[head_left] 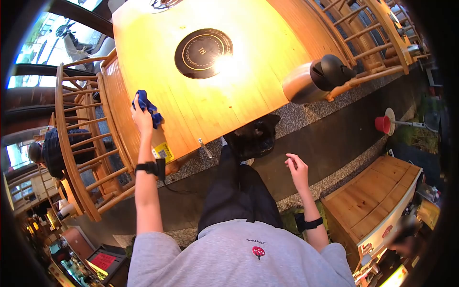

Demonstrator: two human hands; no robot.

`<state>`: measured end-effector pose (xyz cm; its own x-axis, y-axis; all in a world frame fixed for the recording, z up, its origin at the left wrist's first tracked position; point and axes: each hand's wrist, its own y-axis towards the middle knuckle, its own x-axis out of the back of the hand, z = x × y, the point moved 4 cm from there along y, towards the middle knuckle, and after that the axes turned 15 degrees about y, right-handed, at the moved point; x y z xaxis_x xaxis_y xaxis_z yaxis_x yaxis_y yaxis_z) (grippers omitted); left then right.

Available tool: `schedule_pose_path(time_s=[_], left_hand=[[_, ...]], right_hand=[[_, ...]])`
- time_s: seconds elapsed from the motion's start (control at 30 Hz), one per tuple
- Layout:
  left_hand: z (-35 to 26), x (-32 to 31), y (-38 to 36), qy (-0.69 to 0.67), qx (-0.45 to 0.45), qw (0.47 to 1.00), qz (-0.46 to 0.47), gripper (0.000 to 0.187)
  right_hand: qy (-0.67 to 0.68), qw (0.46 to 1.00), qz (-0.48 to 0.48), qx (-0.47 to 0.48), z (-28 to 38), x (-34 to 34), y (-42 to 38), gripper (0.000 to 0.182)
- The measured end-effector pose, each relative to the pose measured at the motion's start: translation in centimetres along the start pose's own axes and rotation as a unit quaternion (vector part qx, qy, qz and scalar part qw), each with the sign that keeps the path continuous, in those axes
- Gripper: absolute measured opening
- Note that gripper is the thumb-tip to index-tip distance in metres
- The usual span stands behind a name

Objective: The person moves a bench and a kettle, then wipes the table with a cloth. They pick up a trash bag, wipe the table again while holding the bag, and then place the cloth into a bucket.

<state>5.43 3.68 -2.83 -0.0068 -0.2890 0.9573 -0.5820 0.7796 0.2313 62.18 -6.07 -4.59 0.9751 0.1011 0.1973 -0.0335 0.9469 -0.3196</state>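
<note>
My left hand is closed around a dark blue cloth at the left edge of the wooden table. Part of the cloth hangs past the fingers over the table's edge. A yellow label with a code sits at the near left corner, below that hand. My right hand hovers off the table over the dark floor, with nothing in it and its fingers loosely apart. Between the hands, a black plastic bag hangs below the table's near edge.
A round black induction plate is set into the tabletop. A steel jug with a black lid stands at the right corner. Wooden benches flank the table. A wooden cabinet and a red bucket are on the right. Another person is at far left.
</note>
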Motion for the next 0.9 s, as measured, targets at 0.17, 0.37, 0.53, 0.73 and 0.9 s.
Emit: schedule_pose_path(time_s=[0.17,0.37,0.53,0.73,0.9], left_hand=[[0.2,-3.9,8.0,0.033,-0.038,0.999,0.005,0.056],[-3.6,-13.4,15.0,0.057,0.015,0.998,-0.008,0.063],[-16.1,-12.5,11.9,0.009,-0.183,0.983,-0.020,0.059],[-21.7,-9.7,4.8,-0.201,-0.345,0.905,0.144,0.063],[-17.9,-6.6,14.4,-0.288,-0.198,0.922,0.168,0.058]], right_hand=[[-0.010,1.000,-0.019,-0.009,1.6,-0.7,2.3,0.018],[-0.012,0.997,-0.057,-0.043,5.2,-5.0,5.1,0.016],[-0.025,0.997,-0.037,-0.058,7.7,-8.9,8.3,0.015],[-0.045,0.998,-0.005,-0.053,10.9,-12.3,12.9,0.015],[-0.072,0.996,0.022,-0.041,12.1,-13.3,14.7,0.015]])
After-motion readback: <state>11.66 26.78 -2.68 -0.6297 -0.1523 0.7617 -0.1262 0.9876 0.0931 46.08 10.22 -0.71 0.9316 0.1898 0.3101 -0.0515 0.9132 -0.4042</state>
